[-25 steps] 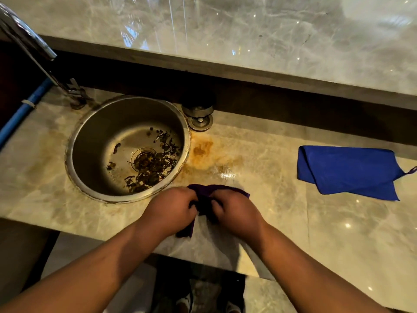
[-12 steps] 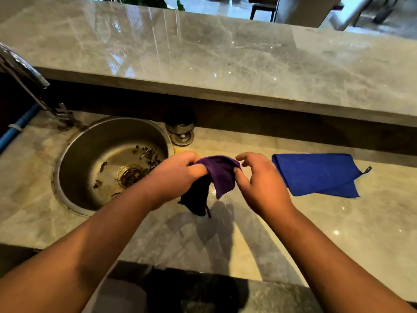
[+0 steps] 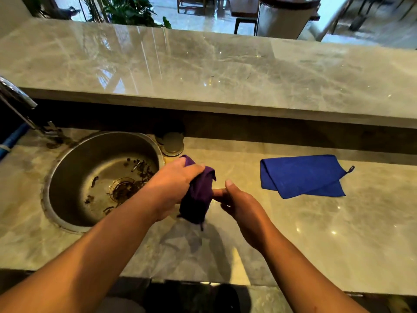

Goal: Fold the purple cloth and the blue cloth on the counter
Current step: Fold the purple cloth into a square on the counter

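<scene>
Left hand (image 3: 173, 188) clamped around bunched purple cloth (image 3: 198, 195), held above marble counter (image 3: 316, 233); cloth hangs below the fingers. Right hand (image 3: 241, 204) beside it, fingertips touching cloth, grip unclear. Blue cloth (image 3: 302, 175) farther right, flat, partly folded. Round sink (image 3: 99, 177) left.

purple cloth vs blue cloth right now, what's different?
The purple cloth is bunched and held above the counter in the left hand; the blue cloth lies flat on it, untouched. Purple hangs crumpled; blue is loosely doubled, one corner overlapping. Blue shows a hanging loop. Both look like small plain cloths.
</scene>
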Available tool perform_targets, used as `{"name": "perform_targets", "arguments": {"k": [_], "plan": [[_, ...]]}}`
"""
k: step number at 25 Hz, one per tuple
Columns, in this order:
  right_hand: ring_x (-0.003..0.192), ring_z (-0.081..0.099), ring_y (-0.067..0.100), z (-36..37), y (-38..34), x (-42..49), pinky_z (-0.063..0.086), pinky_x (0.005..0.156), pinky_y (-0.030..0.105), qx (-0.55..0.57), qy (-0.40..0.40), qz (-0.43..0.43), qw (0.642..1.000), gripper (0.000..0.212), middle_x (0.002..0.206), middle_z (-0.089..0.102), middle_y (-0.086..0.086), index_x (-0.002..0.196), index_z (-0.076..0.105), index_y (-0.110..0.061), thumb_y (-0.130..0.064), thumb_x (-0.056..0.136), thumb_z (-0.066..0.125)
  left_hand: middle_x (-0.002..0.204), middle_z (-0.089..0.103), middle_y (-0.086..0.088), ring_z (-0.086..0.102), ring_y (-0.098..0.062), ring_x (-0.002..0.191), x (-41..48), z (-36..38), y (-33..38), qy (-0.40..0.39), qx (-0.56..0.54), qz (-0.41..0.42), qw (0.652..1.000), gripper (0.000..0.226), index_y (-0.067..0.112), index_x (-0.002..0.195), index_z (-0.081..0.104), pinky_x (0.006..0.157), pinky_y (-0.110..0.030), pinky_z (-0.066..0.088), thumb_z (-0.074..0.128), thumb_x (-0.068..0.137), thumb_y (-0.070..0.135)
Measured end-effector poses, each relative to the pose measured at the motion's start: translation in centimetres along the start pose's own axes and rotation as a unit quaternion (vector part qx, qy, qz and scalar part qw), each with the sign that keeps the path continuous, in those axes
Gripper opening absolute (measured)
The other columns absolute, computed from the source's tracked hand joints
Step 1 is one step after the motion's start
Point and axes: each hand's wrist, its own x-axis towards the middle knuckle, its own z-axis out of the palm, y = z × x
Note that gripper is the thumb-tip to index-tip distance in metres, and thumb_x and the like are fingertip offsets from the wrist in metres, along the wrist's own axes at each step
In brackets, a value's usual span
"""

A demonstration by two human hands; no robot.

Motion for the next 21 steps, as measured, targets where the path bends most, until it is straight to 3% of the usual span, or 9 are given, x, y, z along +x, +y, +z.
{"name": "perform_targets", "arguments": {"k": [3,6,9,11,13,15,17,19,21], "plan": [[0.131,0.060,0.009,1.5,-1.6,0.0,0.039,0.116,0.037,0.028,-0.098,-0.003,0.995,0.058,0.133,0.073,-0.004,0.130,0.071,-0.029,-0.068,0.100,0.040,0.110,0.075,-0.019,0.074,-0.037,0.102,0.1,0.0,-0.2,-0.020,-0.047,-0.002,0.999,0.033,0.013,0.109,0.068,0.094,-0.060,0.058,0.063,0.098,0.043],[0.122,0.069,0.020,2.6,-2.0,0.7,0.046,0.113,0.046,0.030,-0.107,-0.010,0.994,0.049,0.125,0.077,0.004,0.128,0.071,-0.023,-0.059,0.099,0.054,0.110,0.076,-0.019,0.074,-0.031,0.102,0.2,-0.3,-0.4,-0.020,-0.006,0.019,1.000,0.027,0.013,0.107,0.071,0.095,-0.054,0.059,0.063,0.099,0.038],[0.111,0.073,0.024,3.1,-1.5,1.6,0.052,0.107,0.053,-0.017,-0.065,-0.018,0.998,0.037,0.114,0.080,0.006,0.116,0.075,-0.026,-0.049,0.089,0.065,0.109,0.078,-0.013,0.074,-0.028,0.103,0.4,-0.8,-0.7,-0.025,0.019,0.034,0.999,0.022,0.017,0.110,0.070,0.093,-0.048,0.061,0.060,0.101,0.034],[0.096,0.073,0.018,3.2,-1.5,1.9,0.057,0.097,0.046,-0.072,-0.010,-0.020,0.997,0.029,0.103,0.079,0.008,0.106,0.076,-0.023,-0.040,0.086,0.062,0.108,0.077,-0.015,0.075,-0.028,0.099,0.6,-1.1,-0.8,-0.014,0.017,0.041,0.999,0.020,0.014,0.109,0.068,0.089,-0.046,0.063,0.058,0.103,0.031],[0.078,0.064,0.014,3.1,-1.9,1.8,0.052,0.074,0.036,-0.102,0.066,-0.022,0.992,0.022,0.092,0.075,0.014,0.098,0.074,-0.014,-0.030,0.093,0.059,0.106,0.075,-0.014,0.074,-0.026,0.095,0.7,-1.5,-0.7,0.010,0.031,0.059,0.998,0.020,0.013,0.107,0.066,0.084,-0.042,0.063,0.056,0.104,0.031],[0.073,0.062,0.012,2.8,-2.2,1.7,0.053,0.067,0.034,-0.082,0.110,-0.023,0.990,0.026,0.089,0.074,0.014,0.092,0.075,-0.011,-0.031,0.098,0.059,0.107,0.072,-0.015,0.071,-0.027,0.098,0.9,-1.8,-0.8,0.017,0.022,0.061,0.998,0.022,0.015,0.107,0.065,0.091,-0.046,0.060,0.054,0.105,0.033],[0.078,0.068,0.012,2.7,-2.4,1.5,0.057,0.071,0.032,-0.049,0.071,-0.014,0.996,0.034,0.093,0.077,0.011,0.091,0.077,-0.012,-0.040,0.101,0.059,0.106,0.070,-0.012,0.068,-0.027,0.100,1.2,-2.0,-0.9,-0.010,-0.034,0.039,0.999,0.026,0.012,0.112,0.064,0.100,-0.051,0.055,0.053,0.105,0.035],[0.092,0.073,0.019,2.8,-2.1,1.6,0.057,0.081,0.035,-0.031,0.039,-0.005,0.999,0.031,0.100,0.078,0.013,0.095,0.075,-0.008,-0.037,0.100,0.064,0.097,0.063,-0.011,0.060,-0.026,0.092,1.3,-2.2,-0.8,-0.046,-0.105,0.026,0.993,0.028,0.008,0.109,0.063,0.093,-0.048,0.050,0.054,0.105,0.034],[0.106,0.073,0.025,2.0,-2.0,2.0,0.054,0.094,0.044,0.002,0.059,0.007,0.998,0.025,0.107,0.080,0.012,0.100,0.074,-0.006,-0.028,0.102,0.062,0.094,0.060,-0.011,0.057,-0.026,0.089,1.4,-2.7,-0.6,-0.057,-0.165,0.032,0.984,0.018,0.011,0.106,0.065,0.089,-0.045,0.048,0.058,0.103,0.027]]}}
